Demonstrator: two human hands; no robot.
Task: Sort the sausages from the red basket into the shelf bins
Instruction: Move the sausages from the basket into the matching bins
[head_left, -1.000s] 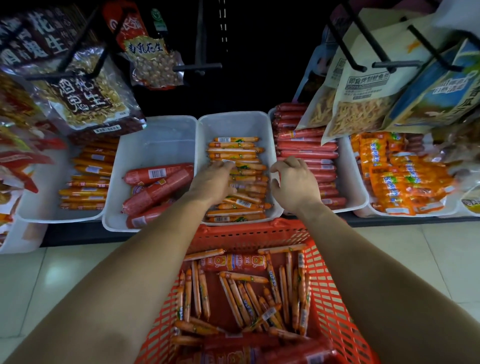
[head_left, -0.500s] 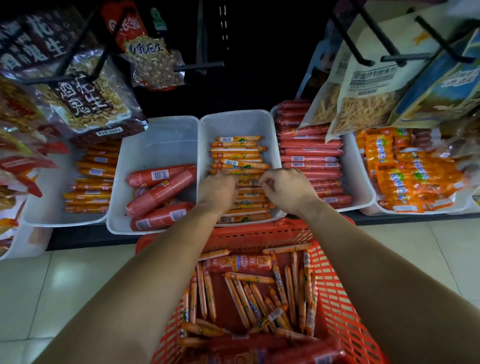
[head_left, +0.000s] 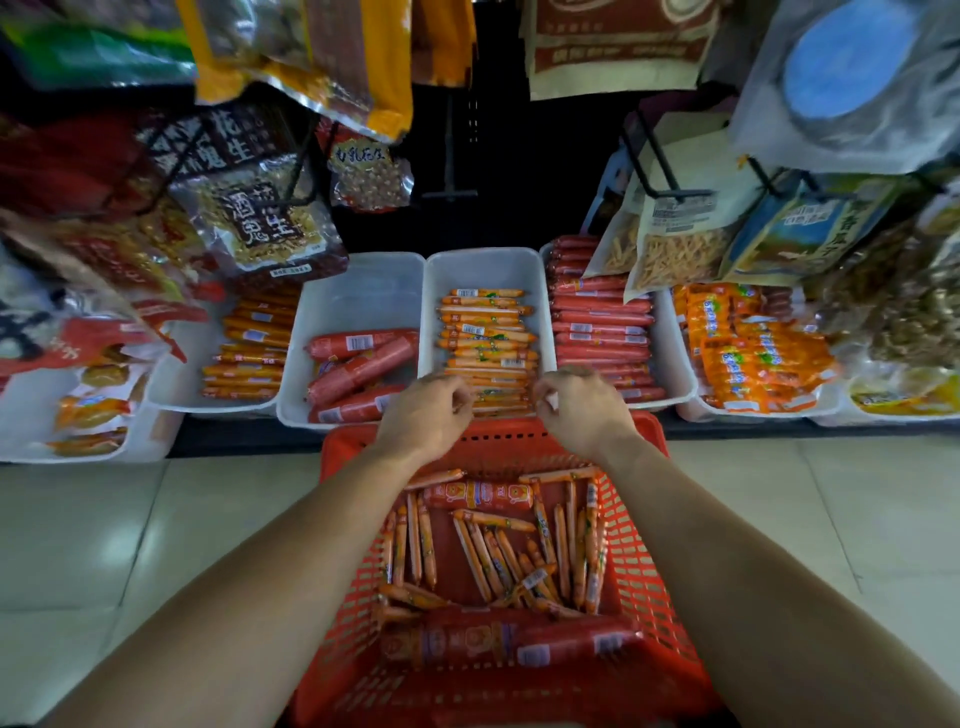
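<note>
Sausages (head_left: 493, 521) in the red basket (head_left: 498, 447) look light, stiff, slick-wrapped: probably best pinched mid-length. Left hand (head_left: 426, 413) and right hand (head_left: 584, 410) show curled fingers; whether anything is pinched cannot be told.

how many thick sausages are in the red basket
3. An orange printed sausage lies crosswise at the far end of the red basket; by the near wall lie a purple-banded sausage, left, and a red sausage, right. More may be hidden.

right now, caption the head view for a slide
Left hand and right hand at the front of the sausage bin, above the red basket
</note>
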